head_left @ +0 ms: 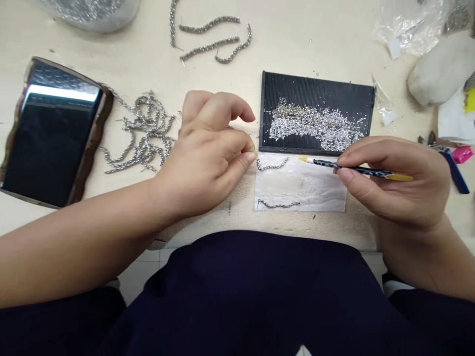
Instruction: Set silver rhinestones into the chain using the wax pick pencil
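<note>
My left hand (213, 153) has its thumb and index finger pinched at the left end of a short, silvery beaded strand (272, 167). That strand lies along the top of a white sheet (315, 190); a second strand (280, 204) rests near the sheet's lower edge. Closed around a slim, dark patterned pencil with a yellow tip (326, 163), my right hand (397, 180) hovers over the sheet's right side. The tip points left, a short gap from the upper strand. Directly behind the sheet is a black ridged tray (315, 84) with loose silver stones (315, 123) spread across it.
A phone (52, 133) lies at the left, beside a tangled heap of silvery strands (144, 131). Several thicker strands (210, 23) lie at the back. A container of shiny bits (96, 12) stands back left; a pale stone-like lump (441, 69) and plastic bags (410, 24) are at right.
</note>
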A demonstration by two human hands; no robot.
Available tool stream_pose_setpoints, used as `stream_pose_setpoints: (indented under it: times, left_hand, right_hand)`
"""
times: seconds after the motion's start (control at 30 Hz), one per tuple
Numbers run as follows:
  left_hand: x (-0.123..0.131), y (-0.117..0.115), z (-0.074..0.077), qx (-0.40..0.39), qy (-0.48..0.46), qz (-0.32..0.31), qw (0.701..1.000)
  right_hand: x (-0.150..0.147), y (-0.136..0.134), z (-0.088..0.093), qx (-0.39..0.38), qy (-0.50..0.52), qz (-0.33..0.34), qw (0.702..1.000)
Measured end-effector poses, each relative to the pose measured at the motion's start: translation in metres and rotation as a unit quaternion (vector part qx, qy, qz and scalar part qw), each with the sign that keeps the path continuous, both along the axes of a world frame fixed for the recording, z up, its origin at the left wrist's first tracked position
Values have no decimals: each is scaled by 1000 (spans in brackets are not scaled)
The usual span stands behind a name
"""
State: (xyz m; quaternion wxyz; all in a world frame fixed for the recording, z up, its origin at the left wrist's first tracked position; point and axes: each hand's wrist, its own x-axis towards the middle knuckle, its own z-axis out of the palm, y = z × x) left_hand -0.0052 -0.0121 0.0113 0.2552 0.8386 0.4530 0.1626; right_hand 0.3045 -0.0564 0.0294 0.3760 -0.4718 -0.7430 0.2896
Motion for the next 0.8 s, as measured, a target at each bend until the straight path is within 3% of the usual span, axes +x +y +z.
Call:
stream_pose_setpoints:
  times: [0.8]
  left_hand:
    - [-2, 0, -3, 12, 15, -17, 1000]
  right_hand:
    - [0, 3, 2, 6, -4, 20, 1000]
